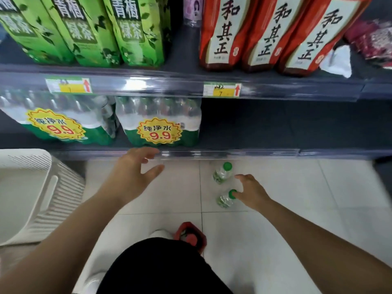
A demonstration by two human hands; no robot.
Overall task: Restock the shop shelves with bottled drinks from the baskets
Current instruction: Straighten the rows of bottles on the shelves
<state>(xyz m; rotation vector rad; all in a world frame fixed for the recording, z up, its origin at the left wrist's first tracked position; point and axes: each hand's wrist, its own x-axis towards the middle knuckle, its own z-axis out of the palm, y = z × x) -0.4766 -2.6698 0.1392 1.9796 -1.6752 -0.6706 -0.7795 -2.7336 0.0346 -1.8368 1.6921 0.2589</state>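
Above the lower shelf rail [212, 154], starting from its left end, you read 青梅绿茶 on the green tea packs [135, 32] high up. Next come 纯净水 and 9.9 on the yellow bursts of the two water multipacks [159, 124] just behind the rail, then 和其正 on the red packs [222, 32] high over its right half. A price tag [221, 90] above the rail's middle shows a 7 and a red arrow. Behind the rail, right of the water multipacks, the dark shelf floor [275, 128] runs bare to the right end. In front of the rail the pale floor tiles [307, 187] lie open. A white basket [31, 187] stands before the rail's left end; you cannot make out its contents. Your left hand [131, 172] hovers just in front of the rail, left of its middle, fingers spread wide and holding nothing. The rear bottle [222, 172], green-capped, stands on the tiles near the rail's middle, and the front bottle [226, 199] stands just further out. Your right hand [252, 194] is beside the front bottle, fingers loosely spread, one fingertip on its green cap and not closed round it. Well out from the rail, by your knee, a red container [191, 234] holds something red-topped, too blurred to name.
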